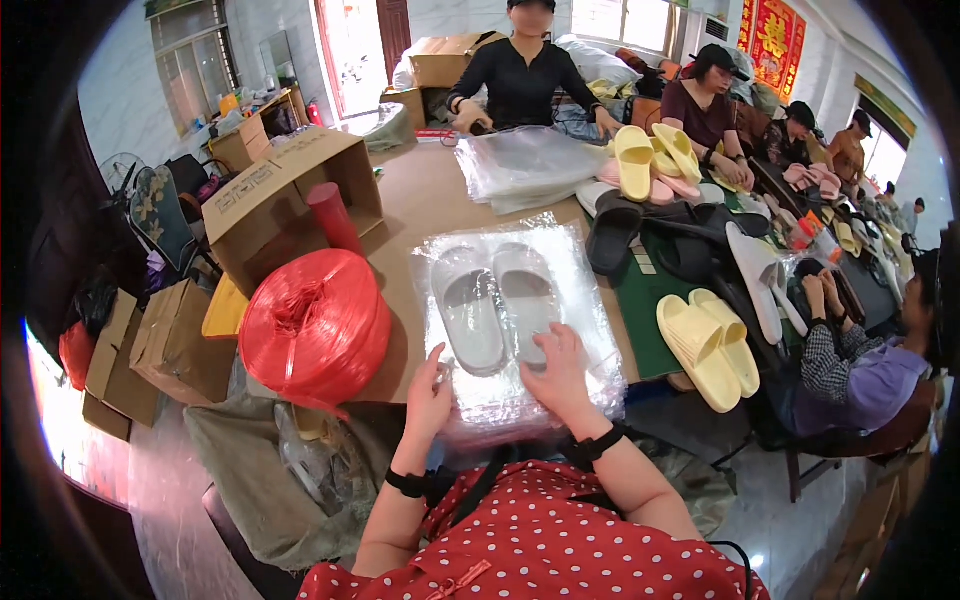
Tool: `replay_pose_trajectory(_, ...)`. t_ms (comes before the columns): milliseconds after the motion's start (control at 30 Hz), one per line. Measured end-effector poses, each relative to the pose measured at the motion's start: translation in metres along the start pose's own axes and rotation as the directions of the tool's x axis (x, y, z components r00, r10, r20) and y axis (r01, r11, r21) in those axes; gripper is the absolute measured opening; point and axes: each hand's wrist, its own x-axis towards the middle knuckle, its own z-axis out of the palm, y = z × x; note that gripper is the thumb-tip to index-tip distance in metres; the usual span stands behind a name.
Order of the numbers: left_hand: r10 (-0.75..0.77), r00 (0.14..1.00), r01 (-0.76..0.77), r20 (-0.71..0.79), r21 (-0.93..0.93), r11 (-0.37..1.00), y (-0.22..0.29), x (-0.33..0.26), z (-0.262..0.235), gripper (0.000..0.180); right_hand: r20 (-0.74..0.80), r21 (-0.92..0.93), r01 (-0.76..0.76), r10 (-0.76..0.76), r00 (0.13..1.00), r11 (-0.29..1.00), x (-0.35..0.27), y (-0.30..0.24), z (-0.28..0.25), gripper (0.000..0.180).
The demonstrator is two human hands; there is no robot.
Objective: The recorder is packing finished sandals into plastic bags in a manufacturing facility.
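A pair of pale grey slide slippers, the left slipper (pixel 470 309) and the right slipper (pixel 527 290), lies side by side before me, toes pointing away. They rest among shiny clear plastic bags (pixel 593 345) stacked at the table's near edge; glare hides whether the pair is inside the top bag. My left hand (pixel 429 398) is at the stack's left edge beside the left slipper's heel, fingers apart and holding nothing visible. With fingers spread, my right hand (pixel 557 374) lies on the plastic at the right slipper's heel.
Left of the stack are a big red twine roll (pixel 315 327), a red cylinder (pixel 334 216) and an open carton (pixel 290 190). Yellow slippers (pixel 700 345) and black slippers (pixel 613 233) lie to the right. More clear bags (pixel 530 165) lie ahead, near a co-worker (pixel 530 80); other people sit rightward.
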Motion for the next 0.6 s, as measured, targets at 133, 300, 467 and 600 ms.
replay_pose_trajectory(133, -0.076, 0.997, 0.076, 0.012, -0.133, 0.988, 0.006, -0.004, 0.001, 0.063, 0.111, -0.011, -0.026, 0.027, 0.993, 1.0, -0.007, 0.009, -0.013, 0.044)
replay_pose_trajectory(300, -0.093, 0.996, 0.094, 0.017, -0.198, 0.976, 0.003, -0.003, 0.001, 0.066, 0.168, -0.09, -0.086, 0.1, 0.981, 0.992, -0.023, 0.006, -0.016, 0.041)
replay_pose_trajectory(467, 0.019, 1.0, -0.019, 0.002, -0.042, 0.999, -0.021, 0.003, 0.001, 0.064, 0.104, -0.193, -0.277, 0.3, 0.948, 0.941, -0.013, -0.002, -0.011, 0.04)
replay_pose_trajectory(600, -0.035, 0.999, 0.033, -0.026, -0.048, 0.998, 0.004, -0.001, 0.004, 0.06, 0.193, -0.248, -0.351, 0.401, 0.896, 0.903, -0.008, 0.001, -0.016, 0.039)
